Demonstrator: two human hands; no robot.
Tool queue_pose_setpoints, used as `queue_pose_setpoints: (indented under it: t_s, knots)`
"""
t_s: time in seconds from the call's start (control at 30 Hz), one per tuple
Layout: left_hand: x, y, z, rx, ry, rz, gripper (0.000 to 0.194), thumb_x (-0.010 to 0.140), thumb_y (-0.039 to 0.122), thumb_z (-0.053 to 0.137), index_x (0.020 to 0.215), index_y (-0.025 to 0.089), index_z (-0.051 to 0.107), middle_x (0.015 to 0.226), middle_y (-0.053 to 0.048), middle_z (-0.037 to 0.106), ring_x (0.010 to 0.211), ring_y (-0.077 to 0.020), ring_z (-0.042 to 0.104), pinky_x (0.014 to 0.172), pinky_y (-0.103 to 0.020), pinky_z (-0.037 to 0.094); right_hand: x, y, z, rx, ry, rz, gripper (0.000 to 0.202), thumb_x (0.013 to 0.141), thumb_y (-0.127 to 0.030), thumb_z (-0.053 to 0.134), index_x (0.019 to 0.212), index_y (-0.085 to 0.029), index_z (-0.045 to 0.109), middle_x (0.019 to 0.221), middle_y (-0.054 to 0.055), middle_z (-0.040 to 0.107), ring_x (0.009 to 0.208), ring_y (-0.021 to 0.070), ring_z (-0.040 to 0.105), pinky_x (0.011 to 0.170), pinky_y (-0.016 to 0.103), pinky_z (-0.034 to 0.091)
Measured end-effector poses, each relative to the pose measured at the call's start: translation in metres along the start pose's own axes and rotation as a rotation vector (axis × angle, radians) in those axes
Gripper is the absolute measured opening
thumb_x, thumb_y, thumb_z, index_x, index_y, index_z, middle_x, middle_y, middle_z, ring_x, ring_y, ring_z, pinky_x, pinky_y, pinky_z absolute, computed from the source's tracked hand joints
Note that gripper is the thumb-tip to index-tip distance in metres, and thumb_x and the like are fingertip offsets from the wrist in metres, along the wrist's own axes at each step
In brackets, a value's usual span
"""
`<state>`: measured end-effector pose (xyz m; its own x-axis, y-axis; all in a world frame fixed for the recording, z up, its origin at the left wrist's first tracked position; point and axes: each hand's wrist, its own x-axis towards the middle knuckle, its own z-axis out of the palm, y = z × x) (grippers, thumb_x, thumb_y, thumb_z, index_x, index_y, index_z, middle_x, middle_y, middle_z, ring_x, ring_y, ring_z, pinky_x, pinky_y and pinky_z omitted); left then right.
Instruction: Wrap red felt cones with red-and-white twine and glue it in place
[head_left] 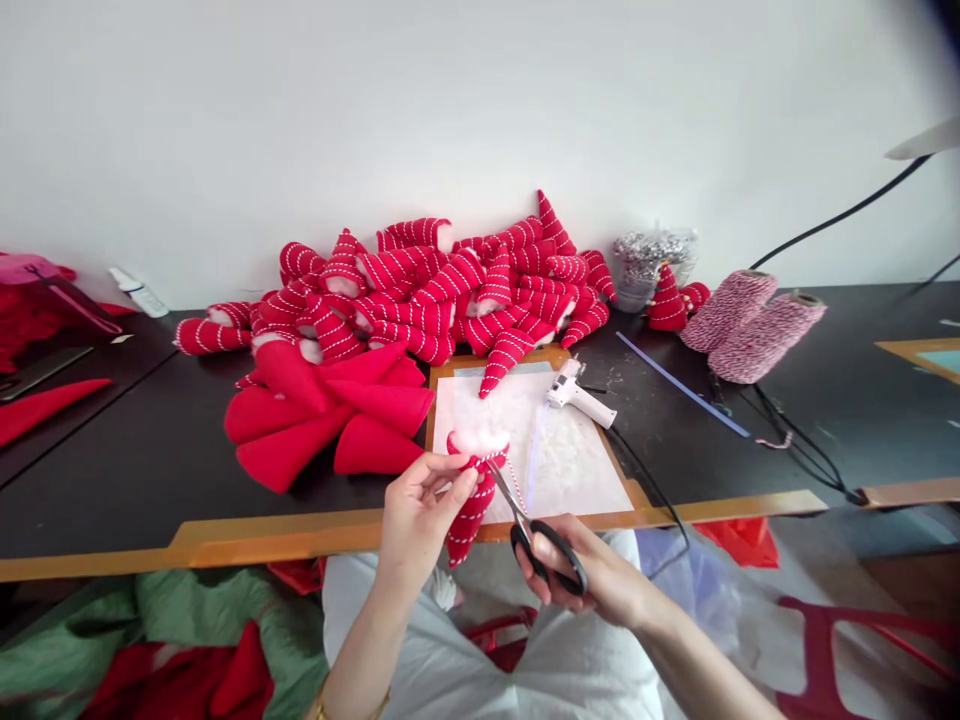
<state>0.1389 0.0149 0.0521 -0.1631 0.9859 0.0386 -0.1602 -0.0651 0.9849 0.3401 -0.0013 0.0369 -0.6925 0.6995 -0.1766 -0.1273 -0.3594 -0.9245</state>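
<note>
My left hand [431,500] pinches a small red stuffed cone [469,520] wound with red-and-white twine, near its wide end, where white stuffing [480,438] shows. The cone's tip points down toward me, over the table's front edge. In my right hand [574,570] is a pair of black-handled scissors [519,508], thumb and fingers in the loops. Their blade tips meet the cone beside my left fingertips, at the twine. A loose end of twine [517,480] hangs to the right of the cone. Whether the blades enclose the twine I cannot tell.
A white glue gun [577,395] lies on a white sheet [592,470]. Behind are piled twine-wrapped cones [420,290] and plain red cones [322,415]. Two twine spools [765,325], a purple strip [682,385] and cables [810,450] lie right. A silvery tub [645,265] stands against the wall.
</note>
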Motion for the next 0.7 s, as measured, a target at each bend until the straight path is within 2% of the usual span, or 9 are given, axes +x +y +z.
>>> queue_pose_setpoints:
  t_s: [0.33,0.57,0.63,0.7]
  knots:
    - [0.001,-0.001,0.002,0.027,-0.037,-0.012,0.024,0.075,0.035,0.082,0.087,0.017,0.072,0.084,-0.005,0.078,0.084,-0.0188,0.075,0.076,-0.024,0.060,0.010,0.007,-0.009,-0.065,0.065,-0.031,0.056,0.090,-0.068,0.058,0.077,-0.014,0.057,0.058,-0.003,0.050,0.040,0.0033,0.028,0.036,0.016,0.020]
    - [0.002,-0.002,0.005,-0.002,-0.052,-0.030,0.024,0.073,0.035,0.084,0.085,0.017,0.072,0.081,-0.004,0.078,0.082,-0.0175,0.075,0.076,-0.022,0.060,0.015,0.016,-0.002,-0.106,0.121,-0.069,0.058,0.090,-0.068,0.057,0.064,-0.017,0.047,0.052,-0.005,0.043,0.041,0.0042,0.027,0.039,0.019,0.019]
    - [0.003,-0.002,0.004,-0.009,-0.059,-0.043,0.025,0.073,0.036,0.084,0.084,0.017,0.072,0.079,-0.003,0.077,0.082,-0.0174,0.075,0.076,-0.022,0.060,0.016,0.012,-0.010,-0.152,0.169,-0.089,0.059,0.088,-0.070,0.057,0.063,-0.017,0.048,0.051,-0.004,0.043,0.041,0.0050,0.030,0.040,0.020,0.021]
    - [0.003,-0.003,0.002,-0.016,-0.049,-0.055,0.027,0.071,0.037,0.085,0.084,0.017,0.073,0.080,-0.003,0.077,0.083,-0.0177,0.075,0.077,-0.023,0.060,0.018,0.001,-0.035,-0.248,0.308,-0.145,0.059,0.086,-0.071,0.058,0.064,-0.017,0.052,0.051,-0.003,0.045,0.041,0.0062,0.033,0.040,0.020,0.023]
